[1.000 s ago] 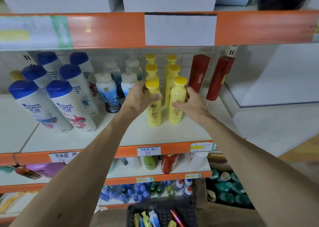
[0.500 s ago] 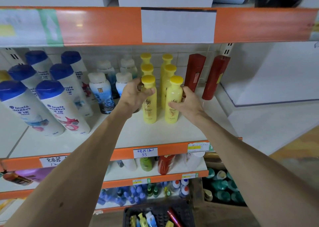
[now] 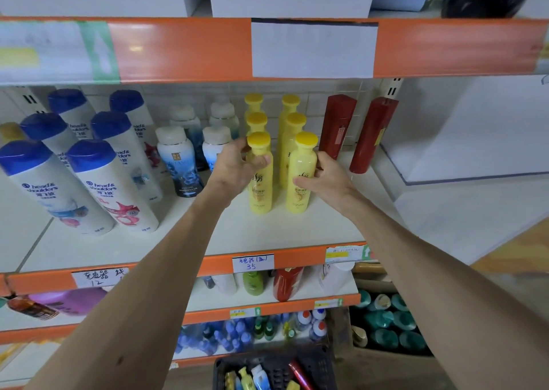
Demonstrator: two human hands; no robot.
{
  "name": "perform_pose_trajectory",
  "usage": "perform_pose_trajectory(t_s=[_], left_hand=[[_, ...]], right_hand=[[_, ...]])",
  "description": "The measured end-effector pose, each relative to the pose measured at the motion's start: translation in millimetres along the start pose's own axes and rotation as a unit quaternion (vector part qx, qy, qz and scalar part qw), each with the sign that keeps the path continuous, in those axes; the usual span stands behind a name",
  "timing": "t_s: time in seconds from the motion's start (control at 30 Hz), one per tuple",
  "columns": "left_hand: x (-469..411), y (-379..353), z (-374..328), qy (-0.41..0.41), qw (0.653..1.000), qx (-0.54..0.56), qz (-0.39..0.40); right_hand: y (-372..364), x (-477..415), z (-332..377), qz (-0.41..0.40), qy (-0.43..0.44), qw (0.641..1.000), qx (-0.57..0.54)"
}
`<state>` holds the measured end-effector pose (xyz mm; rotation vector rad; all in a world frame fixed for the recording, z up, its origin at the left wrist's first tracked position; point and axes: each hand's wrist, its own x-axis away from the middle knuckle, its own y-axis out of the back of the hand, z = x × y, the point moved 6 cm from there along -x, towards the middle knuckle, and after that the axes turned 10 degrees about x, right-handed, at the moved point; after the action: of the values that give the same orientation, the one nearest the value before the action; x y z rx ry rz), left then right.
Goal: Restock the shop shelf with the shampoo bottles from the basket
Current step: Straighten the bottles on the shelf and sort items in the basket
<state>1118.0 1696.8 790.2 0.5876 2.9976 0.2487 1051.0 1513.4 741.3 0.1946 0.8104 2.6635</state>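
- Head view, centre of frame: two yellow shampoo bottles stand upright, side by side, at the front of two yellow rows on the white shelf (image 3: 282, 229). Their bases look to be down on the board.
- Left hand (image 3: 234, 167) grasps the left yellow bottle (image 3: 260, 190) high up, thumb across its shoulder just under the cap.
- Right hand (image 3: 323, 179) grasps the right yellow bottle (image 3: 300, 193) at mid-body, thumb on the label side, fingers round the back.
- Bottom centre: dark basket (image 3: 322, 360) on the floor with several bottles in it, so restocking is likely not finished.
- Step in hand, as I judge it: seating and squaring this front pair.
- To do it well: check both bases sit flat before letting go. Turn the labels to face out and line each bottle up with the row behind it.
- Keep a small gap between the pair so neither tips the other.
- Watch the sides: red bottles (image 3: 340, 125) stand just beside the right hand, and a blue-labelled bottle (image 3: 178, 164) is near the left wrist.
- Open the fingers straight and draw the hands back along the board, not sideways.
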Motion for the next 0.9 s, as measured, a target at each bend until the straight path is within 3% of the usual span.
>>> perform_pose_trajectory(t_s=[0.6,0.9], left_hand=[[6.6,1.1,-0.9,0.008,0.999,-0.031,-0.023],[45.1,12.5,6.6,-0.052,0.987,-0.074,-0.132]], right_hand=[[2.3,3.2,-0.9,0.004,0.004,1.0,0.011],[17.0,60.7,-39.2,-0.048,-0.056,0.992,0.099]])
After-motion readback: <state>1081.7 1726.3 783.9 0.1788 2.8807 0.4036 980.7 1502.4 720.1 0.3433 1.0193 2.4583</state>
